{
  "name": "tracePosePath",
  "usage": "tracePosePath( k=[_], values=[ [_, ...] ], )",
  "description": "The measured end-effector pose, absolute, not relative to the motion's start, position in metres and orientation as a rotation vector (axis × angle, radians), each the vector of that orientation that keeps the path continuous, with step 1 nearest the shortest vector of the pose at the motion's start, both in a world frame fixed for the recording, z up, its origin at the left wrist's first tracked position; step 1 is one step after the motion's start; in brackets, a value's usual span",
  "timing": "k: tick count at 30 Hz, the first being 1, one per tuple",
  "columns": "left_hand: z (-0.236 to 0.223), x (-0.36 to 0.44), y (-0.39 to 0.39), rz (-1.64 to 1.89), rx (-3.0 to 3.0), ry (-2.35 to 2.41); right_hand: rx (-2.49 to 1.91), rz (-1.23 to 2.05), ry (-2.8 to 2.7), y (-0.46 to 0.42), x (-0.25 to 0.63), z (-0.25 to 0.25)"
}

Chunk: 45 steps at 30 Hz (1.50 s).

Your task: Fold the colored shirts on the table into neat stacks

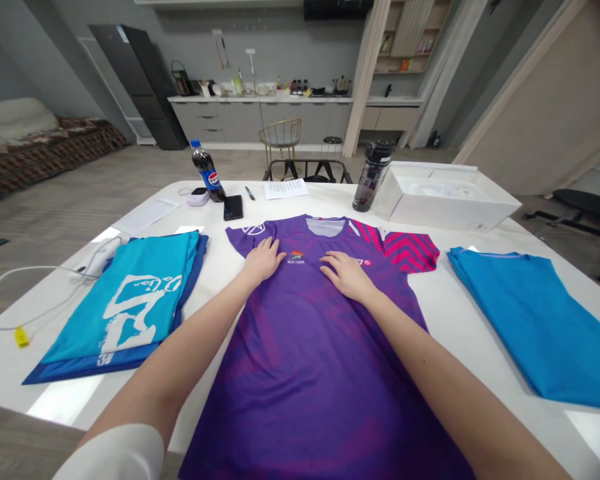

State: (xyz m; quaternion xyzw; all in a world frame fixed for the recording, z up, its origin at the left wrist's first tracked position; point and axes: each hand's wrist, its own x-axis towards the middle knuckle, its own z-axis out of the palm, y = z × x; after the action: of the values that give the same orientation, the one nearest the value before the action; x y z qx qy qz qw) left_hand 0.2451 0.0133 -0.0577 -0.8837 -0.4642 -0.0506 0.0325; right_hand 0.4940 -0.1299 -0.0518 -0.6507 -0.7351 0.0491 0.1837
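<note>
A purple T-shirt (pixel 310 347) with pink zigzag on one sleeve lies spread front side up on the white table, its collar pointing away from me. My left hand (pixel 265 259) rests flat on the upper chest near the left sleeve, fingers stretched out. On the other side of the small chest logo, my right hand (pixel 347 273) lies with its fingers extended on the cloth. Neither hand grips the fabric. Folded turquoise and dark blue shirts (pixel 125 300) are stacked to the left. To the right lies a folded blue shirt (pixel 535 320).
Along the table's (pixel 215 250) far side stand a cola bottle (pixel 209 173), a black phone (pixel 233 207), a pen (pixel 250 193), a printed sheet (pixel 286 189), a dark drink bottle (pixel 373 177) and an open white box (pixel 445 200). A white cable (pixel 35 269) crosses the left edge.
</note>
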Motion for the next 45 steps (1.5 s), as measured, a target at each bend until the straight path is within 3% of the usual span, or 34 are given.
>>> tracePosePath(
  k=[4,8,15,19,21,25,31,38,45],
  values=[
    [-0.051,0.208,0.004,0.065,-2.289,-1.851,-1.846,0.181,-2.142,-0.114,0.472,-0.062],
    [-0.043,0.179,0.006,0.251,-2.138,-1.898,-1.874,0.133,-2.160,-0.119,0.465,-0.070],
    [-0.066,0.219,0.056,-0.112,-2.770,-1.602,-1.885,0.150,-1.980,-0.112,0.485,-0.064],
    [-0.075,0.242,0.085,-0.148,-2.853,-1.636,-2.094,-0.050,-1.594,-0.096,0.567,-0.050],
    [-0.076,0.246,0.094,-0.112,-2.874,-1.669,-2.260,0.025,-1.434,-0.093,0.619,-0.049],
    [-0.080,0.244,0.101,-0.108,-2.782,-1.825,-2.511,0.327,-1.371,-0.105,0.686,-0.066],
    [-0.089,0.235,0.099,-0.116,-2.596,-2.030,-2.784,0.212,-1.040,-0.127,0.700,-0.092],
    [-0.080,0.232,0.093,-0.073,-2.386,-2.269,-2.937,0.226,-0.633,-0.107,0.696,-0.074],
    [-0.060,0.275,0.118,-0.266,-2.603,-1.815,-2.536,-0.067,-1.352,-0.065,0.685,-0.059]
  ],
)
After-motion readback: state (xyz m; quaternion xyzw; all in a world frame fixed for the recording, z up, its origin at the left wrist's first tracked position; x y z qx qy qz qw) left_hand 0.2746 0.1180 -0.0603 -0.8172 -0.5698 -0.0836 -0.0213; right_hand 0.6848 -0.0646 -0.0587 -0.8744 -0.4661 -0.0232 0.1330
